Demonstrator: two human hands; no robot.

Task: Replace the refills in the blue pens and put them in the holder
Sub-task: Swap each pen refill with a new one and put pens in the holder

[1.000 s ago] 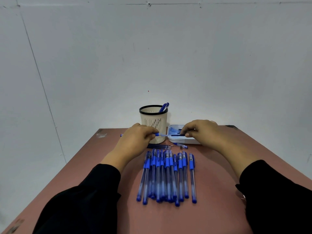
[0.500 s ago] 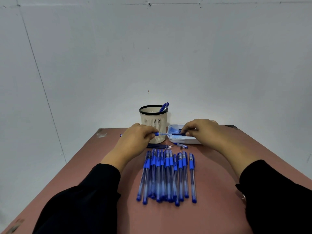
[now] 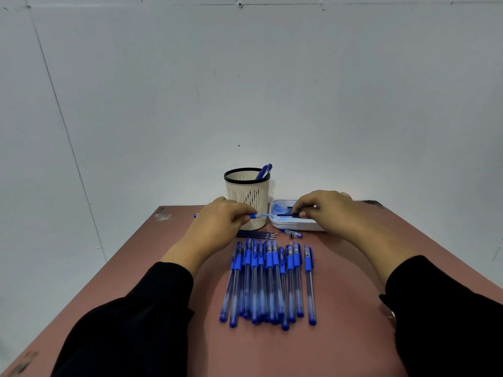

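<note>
Left hand (image 3: 217, 224) gripping pen barrel (image 3: 260, 215), right hand (image 3: 326, 210) pinching dark refill (image 3: 285, 214) — over white tray (image 3: 288, 225)

A row of pens (image 3: 268, 281) lies on the surface (image 3: 340, 336); behind it, the holder (image 3: 247, 198) stands left of a tray (image 3: 291, 223).

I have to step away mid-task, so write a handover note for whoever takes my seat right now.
Left hand pinches one end of a clear blue pen barrel; right hand pinches a dark refill at its other end, above the white plastic tray.
Done: blue pens stand in the cream mesh holder.
Left: finish this pen, then the row of blue capped pens on the reddish table. Loose refills lie before the holder.
</note>
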